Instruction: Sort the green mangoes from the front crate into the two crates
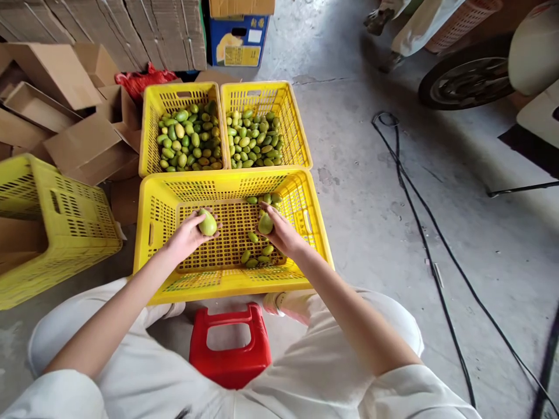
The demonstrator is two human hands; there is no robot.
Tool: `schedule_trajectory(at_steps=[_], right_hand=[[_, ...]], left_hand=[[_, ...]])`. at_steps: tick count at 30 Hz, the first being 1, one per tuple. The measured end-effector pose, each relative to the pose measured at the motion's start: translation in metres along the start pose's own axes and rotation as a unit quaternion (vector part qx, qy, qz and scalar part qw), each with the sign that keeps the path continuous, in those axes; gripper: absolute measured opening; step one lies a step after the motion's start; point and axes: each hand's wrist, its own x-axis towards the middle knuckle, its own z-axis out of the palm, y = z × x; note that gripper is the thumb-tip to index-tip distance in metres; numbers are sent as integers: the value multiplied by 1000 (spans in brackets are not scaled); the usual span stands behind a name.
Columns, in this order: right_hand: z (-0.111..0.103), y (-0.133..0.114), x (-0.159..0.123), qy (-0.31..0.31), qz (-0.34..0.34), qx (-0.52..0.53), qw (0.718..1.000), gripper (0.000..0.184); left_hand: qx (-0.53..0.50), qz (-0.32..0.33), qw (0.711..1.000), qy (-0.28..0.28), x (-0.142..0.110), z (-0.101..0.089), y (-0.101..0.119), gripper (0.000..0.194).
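Over the large yellow crate in front of me, my left hand has its fingers around a smooth green oval fruit, possibly a mango. My right hand grips a similar green fruit above the crate's right half. Several more green fruits lie loose on the crate floor below and behind that hand; the left part of the floor shows bare mesh. Beyond stand two more yellow crates, left and right, each holding many green and yellowish fruits.
A red plastic stool stands between my legs. Another yellow crate and open cardboard boxes are on the left. A blue carton stands behind. Black cable runs across the floor; a wheel and a person's legs are back right.
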Motion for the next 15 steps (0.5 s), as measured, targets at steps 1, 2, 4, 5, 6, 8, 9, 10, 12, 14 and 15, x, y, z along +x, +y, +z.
schedule_trajectory(at_steps=[1, 2, 4, 5, 6, 8, 9, 10, 12, 14, 15], right_hand=[[-2, -3, 0, -14, 14, 23, 1000, 30], [-3, -7, -1, -28, 25, 44, 998, 26], [-4, -13, -3, -55, 32, 77, 995, 18], [-3, -15, -4, -66, 31, 89, 993, 14], [-3, -15, -5, -76, 30, 98, 992, 12], [-1, -15, -7, -84, 34, 102, 991, 16], [0, -13, -7, -80, 40, 98, 991, 20], [0, -11, -6, -73, 48, 88, 992, 25], [1, -6, -5, -51, 61, 57, 995, 35], [2, -1, -4, -29, 64, 18, 997, 39], [2, 0, -4, -21, 60, 4, 998, 40]], left_hand=[[4, 24, 1000, -10, 0, -2, 6, 15], [6, 45, 999, -20, -1, -4, 12, 15], [-1, 65, 997, -30, -2, -7, 21, 15], [-8, 63, 998, -30, -2, -8, 23, 15], [-14, 53, 998, -27, -2, -8, 24, 15], [-11, 30, 999, -6, -1, -8, 23, 19], [-3, 20, 1000, 9, -1, -8, 20, 23], [6, 13, 1000, 26, 0, -7, 17, 25], [20, 4, 998, 53, 1, -5, 9, 29], [21, -9, 997, 68, 2, -2, 2, 31], [15, -21, 997, 73, 2, -1, -1, 31]])
